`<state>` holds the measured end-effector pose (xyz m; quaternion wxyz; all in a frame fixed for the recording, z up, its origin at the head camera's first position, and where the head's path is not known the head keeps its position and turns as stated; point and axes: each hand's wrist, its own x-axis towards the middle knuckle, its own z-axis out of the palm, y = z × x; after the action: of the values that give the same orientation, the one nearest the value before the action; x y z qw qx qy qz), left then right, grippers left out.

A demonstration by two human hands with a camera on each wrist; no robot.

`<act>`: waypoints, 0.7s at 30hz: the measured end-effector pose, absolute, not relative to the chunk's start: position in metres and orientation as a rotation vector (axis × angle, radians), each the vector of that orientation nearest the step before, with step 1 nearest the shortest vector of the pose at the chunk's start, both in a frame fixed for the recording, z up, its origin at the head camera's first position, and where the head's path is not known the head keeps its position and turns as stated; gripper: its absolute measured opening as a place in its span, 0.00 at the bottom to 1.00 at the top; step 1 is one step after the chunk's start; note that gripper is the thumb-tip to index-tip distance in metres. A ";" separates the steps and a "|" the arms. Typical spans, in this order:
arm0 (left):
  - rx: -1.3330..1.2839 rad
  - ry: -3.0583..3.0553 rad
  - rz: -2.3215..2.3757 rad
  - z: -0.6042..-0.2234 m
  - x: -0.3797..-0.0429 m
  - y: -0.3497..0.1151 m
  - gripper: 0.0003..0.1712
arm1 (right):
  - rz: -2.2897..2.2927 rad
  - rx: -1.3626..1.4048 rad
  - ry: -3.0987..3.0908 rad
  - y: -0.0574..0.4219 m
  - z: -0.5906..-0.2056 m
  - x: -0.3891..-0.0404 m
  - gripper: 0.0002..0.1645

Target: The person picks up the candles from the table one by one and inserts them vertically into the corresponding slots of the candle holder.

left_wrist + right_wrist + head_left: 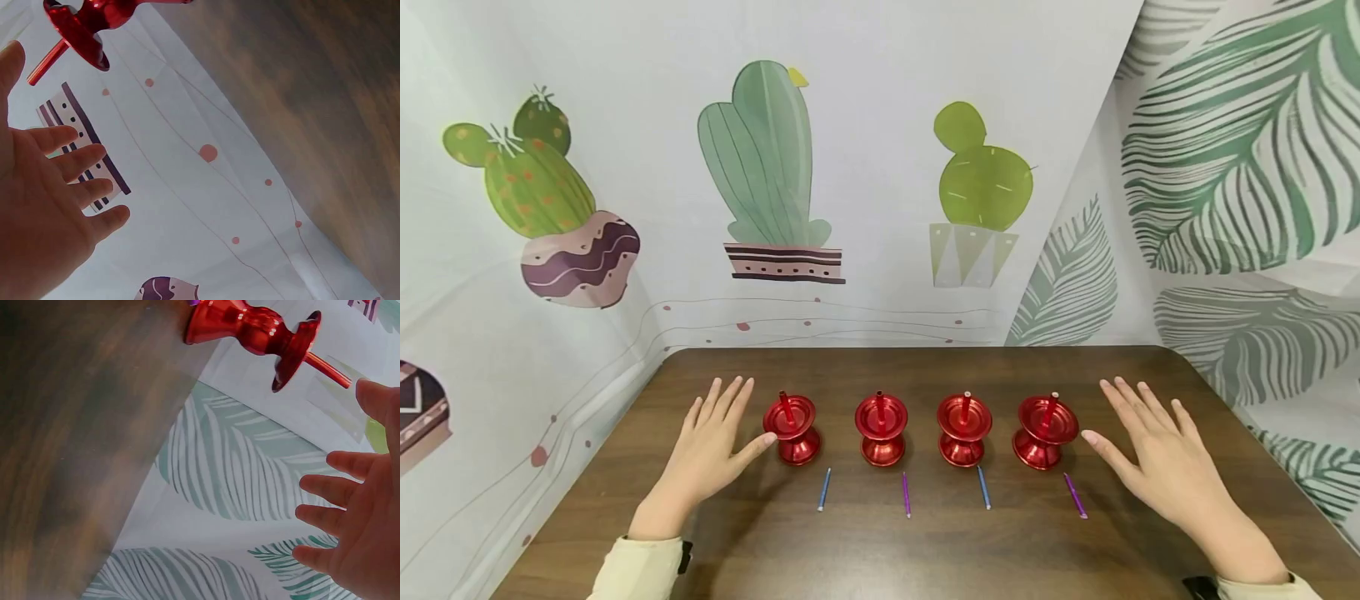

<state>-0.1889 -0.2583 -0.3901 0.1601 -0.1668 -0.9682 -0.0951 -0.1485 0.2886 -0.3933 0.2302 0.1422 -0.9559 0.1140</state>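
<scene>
Several shiny red candle holders stand upright in a row on the table: the leftmost holder point(798, 447), two middle holders point(882, 451) and the rightmost holder point(1037, 451). Each has a dish and a central tube. Before them lie thin candles, from left a blue candle point(824, 490), a purple candle point(906, 495), another blue candle point(984, 488) and another purple candle point(1076, 497). My left hand point(711, 454) is spread flat, its thumb close beside the leftmost holder. My right hand point(1168, 462) is likewise spread, thumb near the rightmost holder. Both hold nothing.
The brown wooden table point(880, 558) has rounded far corners. Behind it hangs a white cloth point(880, 167) printed with cacti, and a leaf-patterned cloth point(1240, 208) covers the right side.
</scene>
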 end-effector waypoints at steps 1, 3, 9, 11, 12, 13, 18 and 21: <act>-0.484 -2.753 -0.278 -0.390 -0.189 -0.258 0.49 | 0.318 0.395 -2.622 0.288 -0.392 -0.148 0.45; -0.497 -2.729 -0.289 -0.389 -0.188 -0.258 0.48 | 0.327 0.403 -2.606 0.287 -0.390 -0.148 0.44; -0.533 -2.675 -0.332 -0.383 -0.187 -0.257 0.49 | 0.368 0.418 -2.548 0.283 -0.382 -0.148 0.42; -0.538 -2.669 -0.351 -0.381 -0.188 -0.256 0.49 | 0.388 0.423 -2.529 0.282 -0.379 -0.148 0.42; -0.541 -2.669 -0.365 -0.380 -0.188 -0.255 0.48 | 0.401 0.425 -2.519 0.281 -0.378 -0.148 0.42; -0.542 -2.668 -0.377 -0.380 -0.188 -0.255 0.48 | 0.415 0.429 -2.511 0.280 -0.377 -0.147 0.41; -0.565 -2.648 -0.444 -0.377 -0.190 -0.252 0.46 | 0.478 0.465 -2.451 0.271 -0.368 -0.148 0.40; -0.591 -2.637 -0.481 -0.375 -0.191 -0.249 0.44 | 0.511 0.491 -2.419 0.263 -0.362 -0.148 0.39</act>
<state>-0.1910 -0.2495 -0.3754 0.1970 -0.2112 -0.9419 -0.1717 -0.1482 0.2632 -0.3616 0.3053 0.1856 -0.9138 0.1932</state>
